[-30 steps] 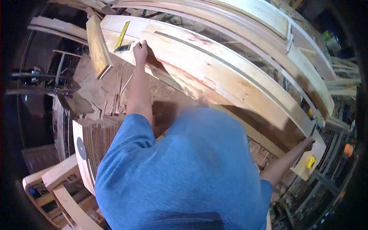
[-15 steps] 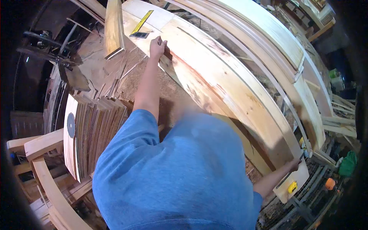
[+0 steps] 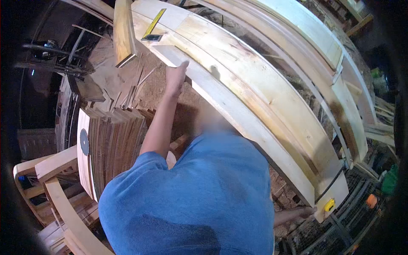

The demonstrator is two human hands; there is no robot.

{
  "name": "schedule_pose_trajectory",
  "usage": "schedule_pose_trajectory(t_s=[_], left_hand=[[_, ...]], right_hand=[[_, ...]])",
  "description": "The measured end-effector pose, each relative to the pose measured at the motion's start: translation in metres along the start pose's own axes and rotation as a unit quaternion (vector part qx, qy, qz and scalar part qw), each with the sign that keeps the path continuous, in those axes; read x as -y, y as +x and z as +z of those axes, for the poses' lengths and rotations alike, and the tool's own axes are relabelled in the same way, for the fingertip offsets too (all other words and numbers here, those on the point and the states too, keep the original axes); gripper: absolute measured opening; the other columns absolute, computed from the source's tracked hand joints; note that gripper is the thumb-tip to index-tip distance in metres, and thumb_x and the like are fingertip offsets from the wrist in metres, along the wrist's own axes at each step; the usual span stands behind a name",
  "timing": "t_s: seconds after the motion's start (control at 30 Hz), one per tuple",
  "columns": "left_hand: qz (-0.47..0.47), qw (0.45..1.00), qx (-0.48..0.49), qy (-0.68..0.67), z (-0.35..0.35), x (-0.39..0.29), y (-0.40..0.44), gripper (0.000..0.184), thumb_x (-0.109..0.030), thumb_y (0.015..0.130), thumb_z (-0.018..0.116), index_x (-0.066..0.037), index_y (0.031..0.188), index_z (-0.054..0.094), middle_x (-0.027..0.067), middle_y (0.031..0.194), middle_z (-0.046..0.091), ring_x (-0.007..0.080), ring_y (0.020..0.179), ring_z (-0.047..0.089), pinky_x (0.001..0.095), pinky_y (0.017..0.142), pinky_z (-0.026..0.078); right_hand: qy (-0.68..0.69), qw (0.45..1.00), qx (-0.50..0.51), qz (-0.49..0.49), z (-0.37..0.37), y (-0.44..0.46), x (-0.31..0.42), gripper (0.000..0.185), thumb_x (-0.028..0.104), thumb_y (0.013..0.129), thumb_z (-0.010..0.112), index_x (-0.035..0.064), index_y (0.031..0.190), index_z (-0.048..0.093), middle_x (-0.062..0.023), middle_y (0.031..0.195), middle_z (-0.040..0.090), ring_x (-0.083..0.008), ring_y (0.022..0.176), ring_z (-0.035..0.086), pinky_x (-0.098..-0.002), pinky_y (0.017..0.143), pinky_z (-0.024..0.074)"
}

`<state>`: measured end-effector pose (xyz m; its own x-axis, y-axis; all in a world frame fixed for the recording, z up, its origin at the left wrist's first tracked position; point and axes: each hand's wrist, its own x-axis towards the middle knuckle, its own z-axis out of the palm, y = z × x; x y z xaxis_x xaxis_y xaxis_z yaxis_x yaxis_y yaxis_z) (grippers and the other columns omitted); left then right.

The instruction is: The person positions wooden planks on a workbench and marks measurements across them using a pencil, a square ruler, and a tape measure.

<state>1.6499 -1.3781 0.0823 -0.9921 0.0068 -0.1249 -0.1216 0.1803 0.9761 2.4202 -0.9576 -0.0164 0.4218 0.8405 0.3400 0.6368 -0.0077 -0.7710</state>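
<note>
A long pale wooden plank (image 3: 238,111) runs diagonally in front of my body, over the near side of a wide board (image 3: 259,78). My left hand (image 3: 176,80) is closed on its near edge, close to the far end. At the lower right end, my right hand (image 3: 307,211) grips the plank from below, its fingers partly hidden. Past the plank's far end lies a try square (image 3: 154,25) with a yellow blade and dark stock. A yellow tape measure (image 3: 329,205) rests on the wide board's end, beside my right hand.
To the left stands a stack of boards (image 3: 121,148) with a grey toothed disc (image 3: 84,142) against its face. A curved wooden frame (image 3: 70,208) is at lower left. More long boards (image 3: 293,46) lie beyond the wide one. Sawdust and scraps cover the floor.
The plank has tilted, and its pale face now shows where a red-streaked surface was. My left hand has come down a little; my right hand has moved lower, under the plank's end.
</note>
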Motion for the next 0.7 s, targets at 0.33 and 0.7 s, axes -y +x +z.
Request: schedule_pose_trajectory(t_s=[0.33, 0.7], left_hand=[[-0.213, 0.951, -0.025, -0.223, -0.012, 0.059, -0.022, 0.042, -0.027, 0.099, 0.055, 0.012, 0.114, 0.057, 0.0222, 0.106, 0.066, 0.0275, 0.09, 0.067, 0.0388, 0.072, 0.054], [-0.253, 0.887, 0.304, 0.24, -0.01, 0.006, -0.054, 0.051, -0.048, 0.101, 0.045, -0.005, 0.079, 0.061, 0.0066, 0.061, 0.061, 0.0172, 0.055, 0.065, 0.0277, 0.046, 0.049]], right_hand=[[-0.225, 0.972, -0.002, 0.066, -0.033, -0.055, 0.053, 0.036, 0.03, 0.094, 0.049, 0.009, 0.118, 0.066, -0.0189, 0.103, 0.069, -0.0357, 0.091, 0.068, -0.0432, 0.077, 0.0544], [-0.404, 0.91, 0.075, -0.053, -0.016, -0.069, 0.056, 0.028, 0.022, 0.082, 0.067, 0.0037, 0.104, 0.064, -0.0174, 0.091, 0.068, -0.0308, 0.083, 0.068, -0.0438, 0.071, 0.0533]])
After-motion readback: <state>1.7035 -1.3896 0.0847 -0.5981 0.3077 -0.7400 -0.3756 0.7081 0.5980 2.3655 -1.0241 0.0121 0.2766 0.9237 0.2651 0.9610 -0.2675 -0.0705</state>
